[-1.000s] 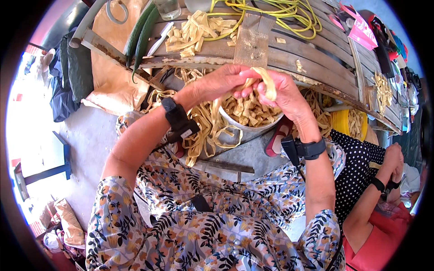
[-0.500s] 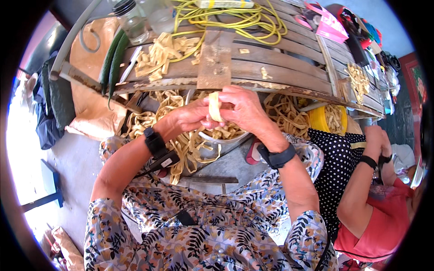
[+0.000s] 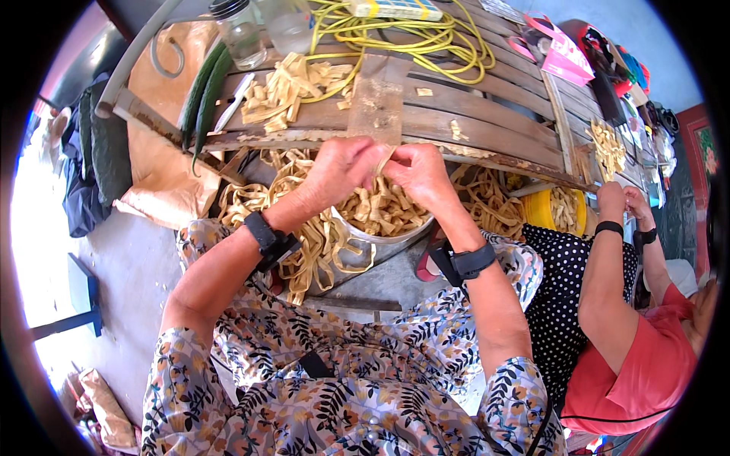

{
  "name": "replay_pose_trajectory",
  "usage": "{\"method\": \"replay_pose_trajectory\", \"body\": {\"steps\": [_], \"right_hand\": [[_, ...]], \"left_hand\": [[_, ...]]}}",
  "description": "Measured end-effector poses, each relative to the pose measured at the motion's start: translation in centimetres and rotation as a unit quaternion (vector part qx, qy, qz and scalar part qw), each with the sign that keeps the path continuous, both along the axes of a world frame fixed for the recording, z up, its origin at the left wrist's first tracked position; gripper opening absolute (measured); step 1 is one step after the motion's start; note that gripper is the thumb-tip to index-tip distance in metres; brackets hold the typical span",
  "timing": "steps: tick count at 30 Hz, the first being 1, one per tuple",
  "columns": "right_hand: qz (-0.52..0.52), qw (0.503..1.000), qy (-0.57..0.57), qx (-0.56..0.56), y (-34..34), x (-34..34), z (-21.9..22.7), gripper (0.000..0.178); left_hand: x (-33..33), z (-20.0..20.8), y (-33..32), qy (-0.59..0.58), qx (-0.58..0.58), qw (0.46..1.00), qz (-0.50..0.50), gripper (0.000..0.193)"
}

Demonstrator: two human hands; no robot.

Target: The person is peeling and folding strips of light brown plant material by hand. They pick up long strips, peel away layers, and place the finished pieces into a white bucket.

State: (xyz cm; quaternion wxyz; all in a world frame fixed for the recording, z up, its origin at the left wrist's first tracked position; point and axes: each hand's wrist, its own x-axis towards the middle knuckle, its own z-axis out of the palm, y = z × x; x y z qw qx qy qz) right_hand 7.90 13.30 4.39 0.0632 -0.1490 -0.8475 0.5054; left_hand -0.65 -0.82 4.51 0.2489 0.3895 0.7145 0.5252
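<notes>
My left hand (image 3: 344, 169) and my right hand (image 3: 418, 175) meet near the slatted table's front edge, fingers closed in a pinch. A pale yellow flat strip (image 3: 386, 161) runs between them, mostly hidden by the fingers. Below my hands stands a white bucket (image 3: 386, 242) filled with short folded pale strips (image 3: 384, 210). Long loose strips (image 3: 315, 251) hang over its left side, and more of them (image 3: 487, 199) lie to its right. A brown flat piece (image 3: 376, 99) lies on the table just beyond my hands.
On the slatted table (image 3: 494, 121) lie a pile of folded strips (image 3: 293, 87), a coiled yellow cable (image 3: 449, 57), a glass jar (image 3: 242, 42) and long green gourds (image 3: 207, 99). A co-worker's hands (image 3: 620, 201) work at right beside a yellow bucket (image 3: 538, 211).
The strip, looped upright between my fingers before, is now pinched lower and mostly covered. My left hand has turned and come up beside the right. The co-worker's hands have risen toward the table.
</notes>
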Motion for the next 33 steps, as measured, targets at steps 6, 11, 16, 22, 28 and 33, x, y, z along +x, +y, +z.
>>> {"method": "replay_pose_trajectory", "body": {"steps": [6, 11, 16, 22, 28, 33], "right_hand": [[-0.041, 0.993, 0.085, 0.069, -0.5, -0.8, -1.7, 0.011], [-0.049, 0.97, 0.22, 0.089, -1.3, -0.5, -1.3, 0.009], [-0.117, 0.927, 0.23, -0.272, 0.5, -0.7, 1.1, 0.01], [-0.177, 0.892, 0.177, -0.378, 2.0, -0.6, 0.7, 0.012], [-0.092, 0.91, 0.08, -0.396, 1.7, -0.1, 1.3, 0.022], [0.012, 0.934, 0.012, -0.356, 0.1, 0.2, 1.4, 0.022]], "left_hand": [[0.9, -1.8, 0.9, 0.006, 0.027, 0.998, 0.048, 0.021], [0.5, -1.9, 1.1, -0.139, 0.072, 0.982, 0.102, 0.016], [0.6, -0.2, 1.2, -0.417, 0.151, 0.894, 0.062, 0.018], [0.1, -0.1, -0.1, -0.329, 0.084, 0.94, -0.008, 0.019], [-0.9, -1.0, -1.5, -0.459, 0.095, 0.879, -0.092, 0.021], [-1.1, -1.8, -1.4, -0.487, 0.1, 0.857, -0.139, 0.02]]}}
